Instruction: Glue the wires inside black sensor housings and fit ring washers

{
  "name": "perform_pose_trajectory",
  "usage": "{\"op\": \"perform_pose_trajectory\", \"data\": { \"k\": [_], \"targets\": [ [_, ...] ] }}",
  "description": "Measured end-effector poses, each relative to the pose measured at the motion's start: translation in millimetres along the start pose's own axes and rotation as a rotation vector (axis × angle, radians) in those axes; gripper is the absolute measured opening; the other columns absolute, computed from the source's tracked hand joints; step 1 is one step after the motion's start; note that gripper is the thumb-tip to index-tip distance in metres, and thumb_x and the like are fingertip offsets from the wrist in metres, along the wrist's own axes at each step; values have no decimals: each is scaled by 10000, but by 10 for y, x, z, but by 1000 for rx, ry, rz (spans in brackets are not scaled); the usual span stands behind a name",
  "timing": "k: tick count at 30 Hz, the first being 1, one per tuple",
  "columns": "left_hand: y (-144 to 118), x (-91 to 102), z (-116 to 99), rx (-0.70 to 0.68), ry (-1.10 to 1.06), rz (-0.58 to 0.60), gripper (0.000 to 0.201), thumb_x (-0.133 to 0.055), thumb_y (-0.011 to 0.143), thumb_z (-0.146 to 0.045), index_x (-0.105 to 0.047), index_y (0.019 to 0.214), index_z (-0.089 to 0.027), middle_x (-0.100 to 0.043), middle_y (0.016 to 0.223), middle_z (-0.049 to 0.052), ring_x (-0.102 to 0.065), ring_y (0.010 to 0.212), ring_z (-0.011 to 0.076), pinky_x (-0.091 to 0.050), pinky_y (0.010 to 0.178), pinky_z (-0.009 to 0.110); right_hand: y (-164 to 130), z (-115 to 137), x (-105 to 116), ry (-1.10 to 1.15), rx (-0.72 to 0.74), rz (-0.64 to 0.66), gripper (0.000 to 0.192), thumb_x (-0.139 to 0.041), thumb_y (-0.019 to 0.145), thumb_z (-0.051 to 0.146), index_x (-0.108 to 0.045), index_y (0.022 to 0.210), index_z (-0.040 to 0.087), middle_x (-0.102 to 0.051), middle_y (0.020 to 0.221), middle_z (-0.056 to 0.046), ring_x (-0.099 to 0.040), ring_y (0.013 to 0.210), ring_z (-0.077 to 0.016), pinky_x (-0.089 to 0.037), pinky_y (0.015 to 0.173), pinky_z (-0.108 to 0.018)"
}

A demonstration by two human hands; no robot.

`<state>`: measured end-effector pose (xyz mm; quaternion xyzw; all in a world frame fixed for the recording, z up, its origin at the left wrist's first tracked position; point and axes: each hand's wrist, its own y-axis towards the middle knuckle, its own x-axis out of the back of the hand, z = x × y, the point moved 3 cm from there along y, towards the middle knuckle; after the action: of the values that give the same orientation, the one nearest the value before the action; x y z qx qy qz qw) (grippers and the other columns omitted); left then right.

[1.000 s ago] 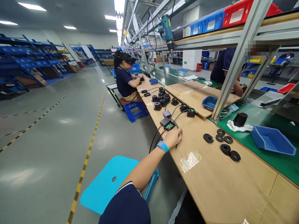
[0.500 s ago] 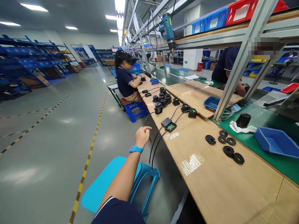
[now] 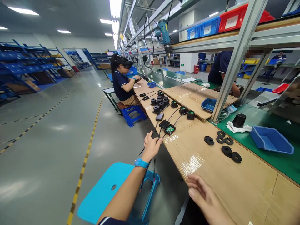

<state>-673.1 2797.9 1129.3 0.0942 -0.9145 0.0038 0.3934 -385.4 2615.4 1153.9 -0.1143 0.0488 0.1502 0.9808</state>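
Note:
My left hand (image 3: 152,146), with a blue watch band (image 3: 141,162) at the wrist, is at the table's left edge over the black cables (image 3: 154,162). Its thumb stands apart from the fingers; whether it touches a cable is unclear. Just beyond it lie an open black case with a green circuit board (image 3: 170,129), a closed black case (image 3: 164,124) and a greyish case (image 3: 159,117). Cables link cases to round black parts with green boards (image 3: 190,115). My right hand (image 3: 202,195) is open and empty above the near table edge, fingers loosely bent.
Black slotted rings (image 3: 227,150) lie on the cardboard-covered table (image 3: 217,184). A blue bin (image 3: 272,139) and black cup (image 3: 239,120) stand right. A heat gun (image 3: 164,36) hangs overhead. A blue stool (image 3: 105,187) stands left. A co-worker (image 3: 123,81) sits farther along.
My left hand has moved right and in over the cables, its pointing finger now less distinct. My right hand has entered at the lower right. The greyish case now lies separate beside the black one.

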Motion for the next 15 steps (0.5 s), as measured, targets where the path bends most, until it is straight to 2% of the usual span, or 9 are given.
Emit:
{"op": "perform_pose_trajectory", "data": {
  "k": [1, 3, 5, 6, 8, 9, 11, 13, 15],
  "targets": [
    [-20, 22, -74, -19, -16, 26, 530, -401, 1015, -576, -722, 839, -193, -237, 1730, 94, -84, 1611, 423, -216, 1241, 704, 217, 41, -127, 55, -35, -18, 749, -749, 818, 679, -573, 1379, 215, -618, 1445, -173, -549, 1403, -307, -399, 1215, -494],
    [-80, 32, -242, -79, -44, 85, 539, -380, 1021, -582, -731, 876, -199, -283, 1715, 102, -157, 1605, 395, -261, 1246, 658, 612, 90, -362, 126, -88, -39, 840, -701, 846, 709, -462, 1490, 226, -532, 1540, -178, -481, 1466, -268, -344, 1241, -467],
    [-152, 1, -433, -173, -57, 152, 538, -392, 1015, -593, -736, 877, -202, -317, 1705, 97, -198, 1601, 370, -286, 1257, 595, 917, 95, -544, 190, -104, -36, 863, -670, 847, 743, -420, 1507, 245, -534, 1535, -160, -525, 1425, -246, -393, 1201, -435],
    [-174, -23, -531, -231, -57, 192, 534, -421, 1003, -607, -738, 854, -204, -354, 1691, 90, -229, 1593, 363, -299, 1261, 559, 1029, 85, -609, 219, -104, -26, 849, -661, 843, 756, -432, 1485, 251, -584, 1476, -144, -590, 1349, -234, -439, 1156, -417],
    [-141, -68, -723, -352, -50, 280, 539, -482, 972, -640, -738, 773, -209, -521, 1584, 83, -373, 1530, 342, -359, 1244, 465, 1174, 53, -687, 259, -92, -4, 799, -630, 847, 780, -473, 1414, 239, -703, 1192, -87, -711, 1060, -189, -536, 1000, -374],
    [-69, -76, -813, -400, -43, 316, 557, -486, 970, -651, -734, 735, -210, -633, 1465, 89, -486, 1449, 323, -410, 1208, 419, 1213, 35, -703, 267, -83, 4, 767, -595, 866, 786, -485, 1378, 225, -701, 999, -36, -710, 868, -155, -566, 895, -348],
    [201, -55, -994, -454, -25, 351, 604, -433, 1005, -642, -727, 723, -197, -772, 1128, 99, -679, 1174, 272, -514, 1085, 384, 1241, 16, -701, 257, -57, 12, 686, -494, 938, 770, -502, 1318, 199, -560, 739, 56, -555, 568, -95, -545, 660, -282],
    [585, -16, -1220, -476, -7, 329, 582, -405, 1044, -592, -728, 833, -157, -756, 913, 77, -721, 931, 230, -568, 960, 409, 1219, 48, -645, 204, -6, 23, 586, -430, 1012, 701, -537, 1261, 182, -498, 702, 70, -423, 481, -71, -457, 511, -235],
    [949, -61, -1580, -544, -10, 287, 454, -517, 1030, -539, -709, 1036, -128, -735, 1017, 71, -706, 962, 227, -572, 944, 437, 1147, 156, -492, 106, 81, 44, 481, -475, 1044, 605, -591, 1193, 162, -573, 783, 28, -472, 525, -76, -453, 492, -225]
  ]
}}
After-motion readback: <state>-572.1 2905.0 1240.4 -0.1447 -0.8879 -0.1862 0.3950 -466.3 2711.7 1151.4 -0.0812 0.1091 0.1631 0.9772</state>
